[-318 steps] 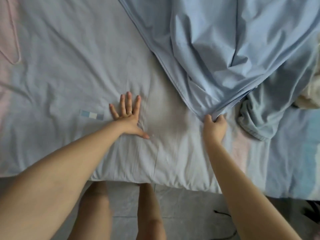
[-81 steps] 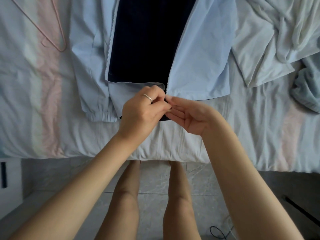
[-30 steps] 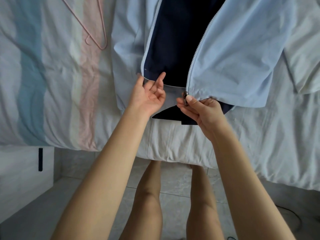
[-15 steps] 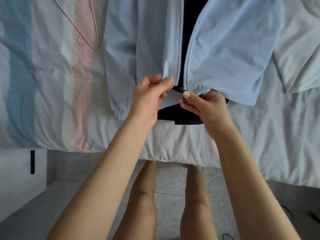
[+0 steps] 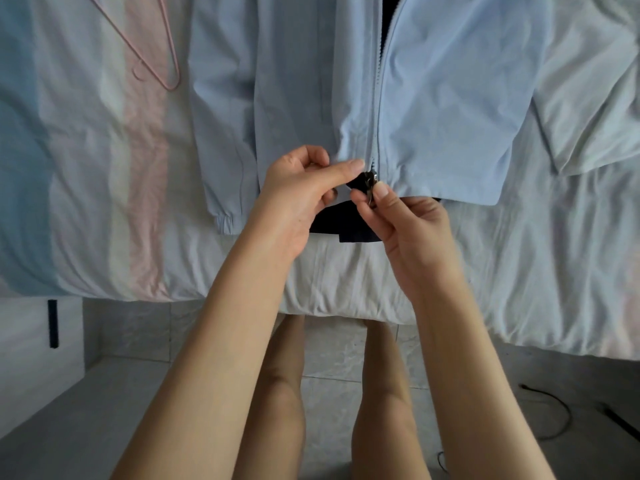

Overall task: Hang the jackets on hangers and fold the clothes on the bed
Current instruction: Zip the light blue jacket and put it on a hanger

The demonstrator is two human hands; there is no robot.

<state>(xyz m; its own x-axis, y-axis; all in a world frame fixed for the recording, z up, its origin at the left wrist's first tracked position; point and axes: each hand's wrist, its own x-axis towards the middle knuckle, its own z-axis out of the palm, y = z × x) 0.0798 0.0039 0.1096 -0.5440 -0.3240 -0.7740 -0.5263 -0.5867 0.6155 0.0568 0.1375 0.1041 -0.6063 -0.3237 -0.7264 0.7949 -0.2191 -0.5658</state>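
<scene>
The light blue jacket (image 5: pixel 433 98) is lying flat across the bed (image 5: pixel 104 168), its hem reaching toward the near edge over a dark garment (image 5: pixel 343 223); the left hand (image 5: pixel 298 192) is pinching the hem just left of the zip, and the right hand (image 5: pixel 408 230) is pinching the zipper pull (image 5: pixel 371 181) at the bottom. A pink hanger (image 5: pixel 149 46) is resting on the pastel-striped cover to the jacket's left; a pale garment (image 5: pixel 588 81) is lying to its right; a black cable (image 5: pixel 554 410) is trailing over the grey tiled floor (image 5: pixel 329 375) below.
</scene>
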